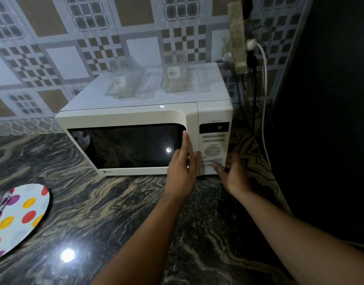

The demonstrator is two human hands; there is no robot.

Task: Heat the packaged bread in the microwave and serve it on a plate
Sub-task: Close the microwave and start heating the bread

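Both hands work the shut microwave [144, 128], left hand [182, 167] flat and empty-gripped on its stiff door edge, right hand [232, 171] splayed, grip released, at the buttons.

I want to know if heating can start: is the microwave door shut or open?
Shut: the microwave door sits flush with the control panel, left hand flat against its edge.
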